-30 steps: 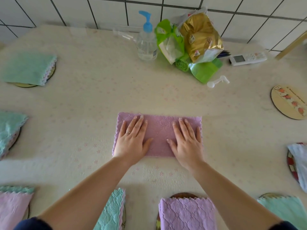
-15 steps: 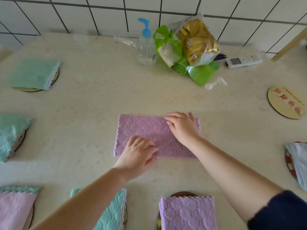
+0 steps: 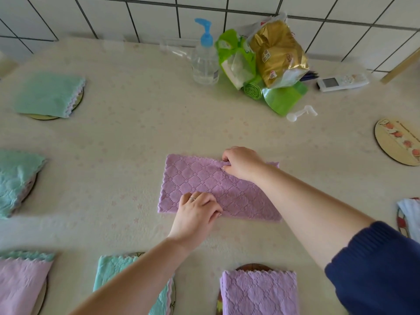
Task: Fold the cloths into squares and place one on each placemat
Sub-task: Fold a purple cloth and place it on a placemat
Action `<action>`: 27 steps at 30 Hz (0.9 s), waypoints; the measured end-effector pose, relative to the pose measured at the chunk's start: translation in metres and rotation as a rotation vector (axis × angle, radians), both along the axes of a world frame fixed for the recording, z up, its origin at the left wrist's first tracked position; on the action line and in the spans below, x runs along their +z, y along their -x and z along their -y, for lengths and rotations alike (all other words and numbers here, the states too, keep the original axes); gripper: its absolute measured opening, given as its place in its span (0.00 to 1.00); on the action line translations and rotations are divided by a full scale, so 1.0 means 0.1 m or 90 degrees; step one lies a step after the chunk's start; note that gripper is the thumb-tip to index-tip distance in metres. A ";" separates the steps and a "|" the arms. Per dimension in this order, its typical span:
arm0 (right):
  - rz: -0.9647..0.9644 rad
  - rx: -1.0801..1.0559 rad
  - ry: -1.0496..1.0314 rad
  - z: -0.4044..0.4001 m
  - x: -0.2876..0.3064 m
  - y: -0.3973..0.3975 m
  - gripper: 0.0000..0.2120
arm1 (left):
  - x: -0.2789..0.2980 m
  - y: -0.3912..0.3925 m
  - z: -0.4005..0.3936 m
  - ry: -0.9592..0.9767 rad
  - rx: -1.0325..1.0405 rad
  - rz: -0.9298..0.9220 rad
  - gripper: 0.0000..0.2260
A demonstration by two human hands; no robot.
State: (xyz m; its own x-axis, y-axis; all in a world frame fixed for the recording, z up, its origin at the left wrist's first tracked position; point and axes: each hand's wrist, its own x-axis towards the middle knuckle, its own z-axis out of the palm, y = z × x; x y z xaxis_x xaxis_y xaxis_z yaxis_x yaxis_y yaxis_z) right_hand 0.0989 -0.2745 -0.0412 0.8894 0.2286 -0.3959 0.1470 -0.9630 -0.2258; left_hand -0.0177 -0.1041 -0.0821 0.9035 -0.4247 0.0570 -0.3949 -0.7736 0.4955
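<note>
A purple quilted cloth [image 3: 195, 178], folded into a long rectangle, lies flat in the middle of the table. My left hand [image 3: 196, 212] pinches its near edge around the midpoint. My right hand [image 3: 242, 162] pinches the far edge near the middle, with its forearm crossing the cloth's right half. A round placemat [image 3: 396, 142] at the right carries no cloth. Folded cloths rest on other mats: green [image 3: 48, 94] at far left, green [image 3: 16, 180] at left, purple [image 3: 21, 283], green [image 3: 109, 271] and purple [image 3: 259, 294] along the near edge.
By the tiled wall stand a pump bottle [image 3: 204, 60], green bags [image 3: 241, 62], a gold packet [image 3: 278, 51], a remote [image 3: 342, 81] and a white scoop [image 3: 301, 113]. A white cloth [image 3: 410, 214] lies on a mat at the right edge.
Both hands lay flat on the cloth a second ago. They have since curled and pinched its near and far edges at the middle, the right arm reaching across the cloth.
</note>
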 end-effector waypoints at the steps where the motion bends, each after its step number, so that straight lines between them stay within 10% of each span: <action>1: -0.010 0.001 -0.017 0.02 0.02 0.00 0.12 | 0.01 -0.01 -0.02 0.003 -0.002 0.006 0.09; 27: -0.030 -0.454 -0.328 0.30 -0.10 0.78 0.12 | 0.24 -0.78 -0.44 -0.126 -0.070 0.043 0.05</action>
State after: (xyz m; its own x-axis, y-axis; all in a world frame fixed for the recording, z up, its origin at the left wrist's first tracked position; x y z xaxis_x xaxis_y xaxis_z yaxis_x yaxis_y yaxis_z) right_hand 0.0212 -0.3043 -0.0516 0.8734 -0.2149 -0.4370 -0.4713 -0.5986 -0.6477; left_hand 0.0602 -0.0598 -0.0584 0.8480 -0.5295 0.0216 -0.5096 -0.8036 0.3075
